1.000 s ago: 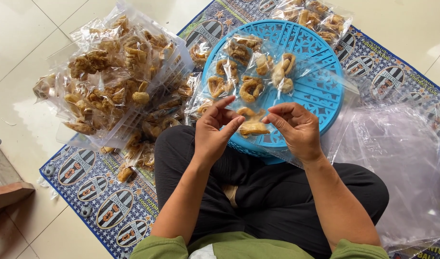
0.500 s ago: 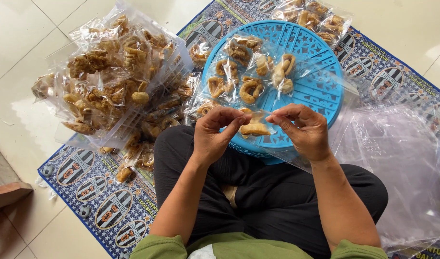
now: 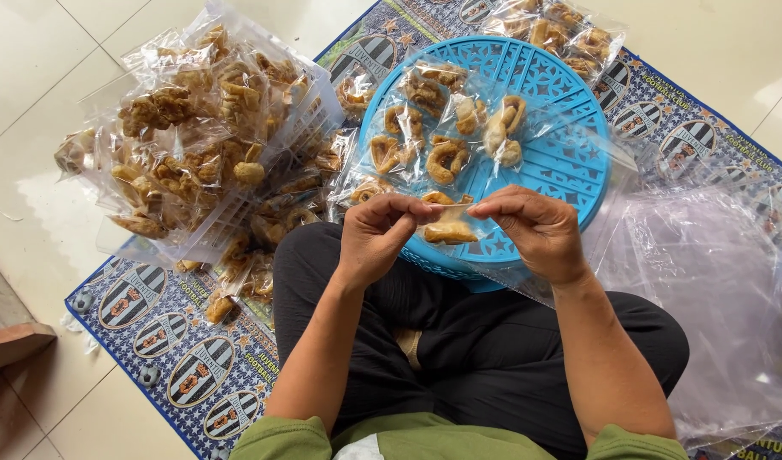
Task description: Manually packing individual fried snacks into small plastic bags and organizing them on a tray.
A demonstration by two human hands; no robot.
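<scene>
I am sitting cross-legged on a patterned mat [image 3: 165, 341] laid over the pale tiled floor [image 3: 33, 170], looking down at my two hands held together just above my lap. My left hand [image 3: 378, 234] is closed, thumb and fingertips pinching one end of the top edge of a small clear packet of fried snacks [image 3: 449, 228]. My right hand [image 3: 531, 226] is closed the same way on the other end of that edge, so the packet hangs between the two, its brown, curled pieces sagging just below my fingers. The packet sits in front of the near rim of a round blue plastic tray [image 3: 570, 153], which rests partly on my knees and partly on the mat. On the tray lie several more clear packets [image 3: 446, 136] with the same brown pieces inside, spread loosely and overlapping. To my left, a large heap of filled packets [image 3: 195, 145] is piled on the mat and spills toward my knee. A few more filled packets [image 3: 570, 30] lie beyond the tray at the far edge of the mat. To my right, a crumpled mass of clear plastic sheeting [image 3: 715, 298] lies on the mat beside my leg.
</scene>
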